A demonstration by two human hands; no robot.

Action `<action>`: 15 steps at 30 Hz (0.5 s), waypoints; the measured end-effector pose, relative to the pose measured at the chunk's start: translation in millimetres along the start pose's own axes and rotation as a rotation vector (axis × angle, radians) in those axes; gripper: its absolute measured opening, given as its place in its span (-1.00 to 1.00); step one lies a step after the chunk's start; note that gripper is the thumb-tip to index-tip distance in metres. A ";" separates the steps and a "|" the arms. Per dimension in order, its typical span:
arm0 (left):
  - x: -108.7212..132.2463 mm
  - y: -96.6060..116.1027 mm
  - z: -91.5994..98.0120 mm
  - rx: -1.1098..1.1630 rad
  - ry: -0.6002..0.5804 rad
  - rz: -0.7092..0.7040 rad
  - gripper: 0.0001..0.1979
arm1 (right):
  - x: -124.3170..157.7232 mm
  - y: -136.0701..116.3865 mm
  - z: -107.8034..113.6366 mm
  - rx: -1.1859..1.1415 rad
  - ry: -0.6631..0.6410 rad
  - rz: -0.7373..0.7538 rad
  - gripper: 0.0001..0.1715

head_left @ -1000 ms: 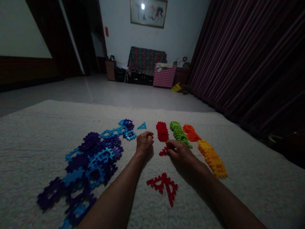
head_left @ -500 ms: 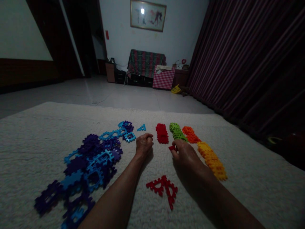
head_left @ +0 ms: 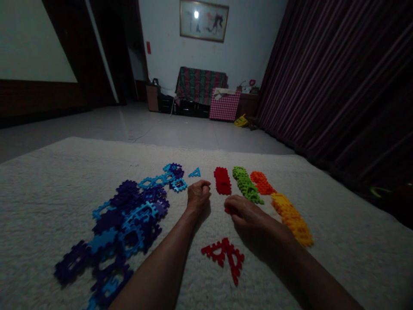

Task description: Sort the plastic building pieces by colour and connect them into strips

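My left hand (head_left: 198,194) rests on the white rug (head_left: 58,172) as a closed fist, between the blue-purple pile and the red row. My right hand (head_left: 245,212) lies just right of it, fingers curled over a small red piece (head_left: 227,210) that shows at the fingertips. Ahead of the hands lie sorted rows of toothed plastic tiles: red (head_left: 222,181), green (head_left: 247,185), orange (head_left: 262,182) and yellow (head_left: 293,218). Two red triangle pieces (head_left: 226,255) lie between my forearms.
A loose pile of blue and purple tiles (head_left: 125,219) spreads over the rug's left half, with a single blue triangle (head_left: 195,173) near its far end. Dark striped curtains (head_left: 338,86) hang on the right. A covered cabinet (head_left: 200,88) stands at the far wall.
My right hand lifted a red piece toward the red row, then drew back toward me and lower, still closed on it. The left fist stayed put.
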State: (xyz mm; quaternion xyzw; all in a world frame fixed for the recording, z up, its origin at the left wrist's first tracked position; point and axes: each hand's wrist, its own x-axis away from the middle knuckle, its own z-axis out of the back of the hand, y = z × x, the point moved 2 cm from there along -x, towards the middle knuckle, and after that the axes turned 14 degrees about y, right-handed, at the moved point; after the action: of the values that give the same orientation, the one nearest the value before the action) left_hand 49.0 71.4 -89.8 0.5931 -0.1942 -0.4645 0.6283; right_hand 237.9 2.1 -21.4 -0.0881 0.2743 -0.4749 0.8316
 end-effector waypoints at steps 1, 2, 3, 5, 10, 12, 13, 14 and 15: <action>0.2 0.5 -0.1 -0.002 -0.002 0.006 -0.69 | 0.1 -1.9 -1.2 0.005 -0.019 0.008 -0.76; 0.4 1.3 0.0 -0.004 -0.002 0.013 -0.69 | -0.9 -2.6 -2.8 0.020 -0.035 0.013 -0.79; 0.7 2.3 0.3 -0.004 -0.003 0.020 -0.69 | -2.7 -1.5 -4.6 0.053 -0.035 -0.002 -0.83; 1.4 4.8 1.4 0.000 -0.003 0.029 -0.69 | -7.3 5.7 -7.7 0.166 0.014 -0.108 -0.88; 2.5 9.2 4.1 0.014 -0.015 0.045 -0.68 | -10.7 22.3 -5.3 0.260 -0.003 -0.261 -0.60; 2.5 9.4 4.1 0.014 -0.022 0.050 -0.68 | -9.1 21.7 -0.5 0.252 -0.059 -0.216 -0.53; 2.3 9.2 3.9 0.014 -0.023 0.050 -0.68 | -8.3 20.3 1.5 0.250 -0.080 -0.178 -0.54; 2.2 8.9 3.6 0.014 -0.021 0.047 -0.68 | -7.4 18.7 2.6 0.245 -0.094 -0.140 -0.58; 2.1 8.6 3.4 0.015 -0.017 0.043 -0.68 | -6.6 17.3 2.7 0.237 -0.104 -0.108 -0.65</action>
State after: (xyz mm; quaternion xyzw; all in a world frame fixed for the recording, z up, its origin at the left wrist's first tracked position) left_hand 50.3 66.7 -81.7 0.5896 -0.2160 -0.4544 0.6319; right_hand 249.6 16.6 -23.7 -0.0284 0.1676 -0.5426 0.8226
